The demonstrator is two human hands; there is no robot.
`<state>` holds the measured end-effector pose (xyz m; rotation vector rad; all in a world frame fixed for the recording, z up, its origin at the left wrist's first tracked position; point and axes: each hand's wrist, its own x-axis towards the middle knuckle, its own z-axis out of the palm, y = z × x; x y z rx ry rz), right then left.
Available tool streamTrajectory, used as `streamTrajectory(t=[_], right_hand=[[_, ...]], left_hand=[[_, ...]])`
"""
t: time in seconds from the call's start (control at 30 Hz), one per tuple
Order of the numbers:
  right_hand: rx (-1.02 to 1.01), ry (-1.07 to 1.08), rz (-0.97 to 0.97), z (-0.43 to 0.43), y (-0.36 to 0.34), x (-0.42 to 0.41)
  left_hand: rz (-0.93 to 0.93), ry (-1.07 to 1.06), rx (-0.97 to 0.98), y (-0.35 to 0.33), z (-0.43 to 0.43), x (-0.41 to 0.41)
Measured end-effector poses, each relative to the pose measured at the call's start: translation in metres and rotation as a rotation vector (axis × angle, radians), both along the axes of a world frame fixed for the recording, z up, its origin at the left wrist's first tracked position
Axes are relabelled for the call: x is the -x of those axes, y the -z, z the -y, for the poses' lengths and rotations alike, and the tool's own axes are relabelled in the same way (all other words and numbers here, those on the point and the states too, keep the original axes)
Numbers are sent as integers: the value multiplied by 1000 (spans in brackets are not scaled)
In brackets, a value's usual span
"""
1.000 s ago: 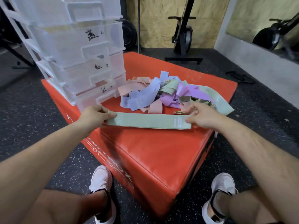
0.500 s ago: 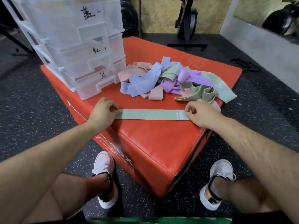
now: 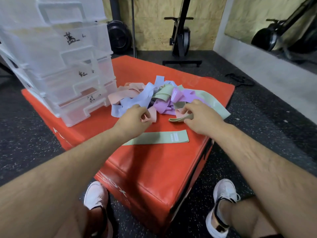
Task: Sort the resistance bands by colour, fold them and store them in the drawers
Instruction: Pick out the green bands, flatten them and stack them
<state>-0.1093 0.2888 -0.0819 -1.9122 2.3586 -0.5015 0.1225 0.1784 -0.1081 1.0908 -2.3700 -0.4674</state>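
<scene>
The clear drawers stand on the left of the red box, their top cut off and their handwritten labels hard to read. Mid-box, the left hand curls at a pink band; grasp unclear. Its forearm hides one end of the flat green band near the box's front. Farther back lies the tangled pile, where the right hand pinches a looped green band

A flat green band lies at 6 o'clock of the tangled pile; a pink band and a looped green band edge it; clear drawers stand at 9.
</scene>
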Motion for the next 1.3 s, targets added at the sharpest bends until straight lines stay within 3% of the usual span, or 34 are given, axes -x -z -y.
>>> streamTrajectory(t=[0.23,0.3,0.57,0.8,0.93,1.07,1.2,1.3], right_hand=[[-108,-8,37,18,8,10],[-124,-3,19,23,11,13],[46,-49,311,38,-4,11],[42,-92,221,57,-8,-14],[130,-46,236,60,-11,-27],[184,-90,190,63,-12,-44],[76,-140,306,68,-4,-57],[8,-207,418,67,-6,-68]], left_hand=[[287,171,30,15,5,86],[285,196,41,18,8,93],[-154,72,-289,-17,12,69],[-250,27,-357,-59,14,17],[-214,-19,-320,-66,18,-13],[-314,-56,-422,-64,19,-33],[-463,-76,-536,-64,23,-46],[-455,-136,-490,-61,25,-55]])
